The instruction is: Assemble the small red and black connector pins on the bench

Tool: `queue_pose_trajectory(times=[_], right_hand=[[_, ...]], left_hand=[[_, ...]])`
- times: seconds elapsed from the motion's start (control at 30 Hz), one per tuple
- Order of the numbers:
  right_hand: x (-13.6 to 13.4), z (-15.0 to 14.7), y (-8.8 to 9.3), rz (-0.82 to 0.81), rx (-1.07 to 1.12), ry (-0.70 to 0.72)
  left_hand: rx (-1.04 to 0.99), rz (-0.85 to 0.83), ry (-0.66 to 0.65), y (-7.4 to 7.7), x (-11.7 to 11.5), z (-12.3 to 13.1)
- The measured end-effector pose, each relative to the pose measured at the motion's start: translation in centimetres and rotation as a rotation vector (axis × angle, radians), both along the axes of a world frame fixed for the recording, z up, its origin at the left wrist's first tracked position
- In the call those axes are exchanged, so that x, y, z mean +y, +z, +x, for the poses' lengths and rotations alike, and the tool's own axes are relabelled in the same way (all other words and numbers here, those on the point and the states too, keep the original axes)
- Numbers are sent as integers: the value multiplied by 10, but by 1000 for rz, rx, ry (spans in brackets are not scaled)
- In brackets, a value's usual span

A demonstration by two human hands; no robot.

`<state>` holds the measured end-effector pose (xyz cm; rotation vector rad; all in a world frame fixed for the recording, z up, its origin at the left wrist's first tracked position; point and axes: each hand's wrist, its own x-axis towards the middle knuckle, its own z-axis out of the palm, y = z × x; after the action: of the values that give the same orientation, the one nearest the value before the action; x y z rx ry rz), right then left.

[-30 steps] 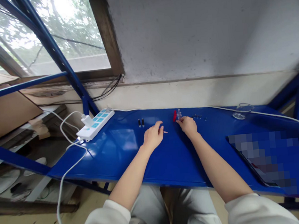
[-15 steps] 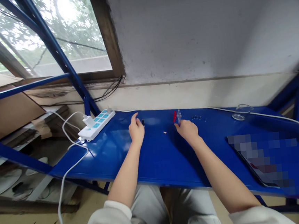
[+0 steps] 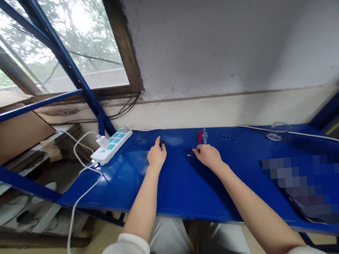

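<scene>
A: What is lying there, from big to small?

B: A long, shiny blue table [image 3: 181,189] is holding everything up. A white power strip with light blue sockets [image 3: 112,147] is lying on its left side.

A: And the hands?

B: The right hand [image 3: 209,155] is bunching its fingertips; I can't tell if it's pinching anything. Thin red sticks [image 3: 199,136] and clear, plastic-looking tubes [image 3: 204,135] are sitting just behind it. The left hand [image 3: 156,156] is making a narrow gap beside small black sticks [image 3: 163,142]; I can't tell if it's gripping one. Tiny see-through bits [image 3: 224,138] are lying farther right.

A: What's done?

B: The colours are sitting in separate groups. I'm guessing the work is going on, not finishing.
</scene>
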<state>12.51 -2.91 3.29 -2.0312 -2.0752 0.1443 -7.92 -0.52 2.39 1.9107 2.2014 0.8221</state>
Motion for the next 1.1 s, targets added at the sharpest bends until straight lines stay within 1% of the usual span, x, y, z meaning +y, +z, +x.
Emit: queue_pose_trajectory(times=[0.1, 0.23, 0.47, 0.53, 0.63, 0.7, 0.77, 0.83, 0.9, 0.97, 1.03, 1.1], right_hand=[[0, 0, -1, -3, 10, 16], [0, 0, -2, 6, 18, 25], [1, 0, -4, 16, 36, 24], [1, 0, -4, 23, 43, 26], [0, -1, -3, 72, 78, 39], [-1, -3, -1, 121, 152, 73], [-3, -6, 2, 173, 283, 130], [-6, -9, 4, 206, 442, 187], [-9, -13, 6, 208, 566, 219], [-10, -15, 5, 199, 643, 233], [-9, -16, 2, 207, 717, 240], [-6, -15, -2, 227, 817, 233]], left_hand=[[7, -23, -14, -1, 1, -1], [11, 16, -22, 0, 0, 0], [-33, 28, 17, -2, 1, -2], [-83, 100, 29, -1, 2, -2], [-239, 332, 27, 5, -1, -3], [-369, 469, 2, 10, -5, -1], [-468, 530, -60, 14, -12, 6], [-504, 524, -173, 13, -18, 17], [-493, 469, -327, 9, -24, 30], [-502, 395, -458, 3, -27, 44], [-541, 333, -539, -1, -29, 54], [-599, 292, -579, -3, -30, 58]])
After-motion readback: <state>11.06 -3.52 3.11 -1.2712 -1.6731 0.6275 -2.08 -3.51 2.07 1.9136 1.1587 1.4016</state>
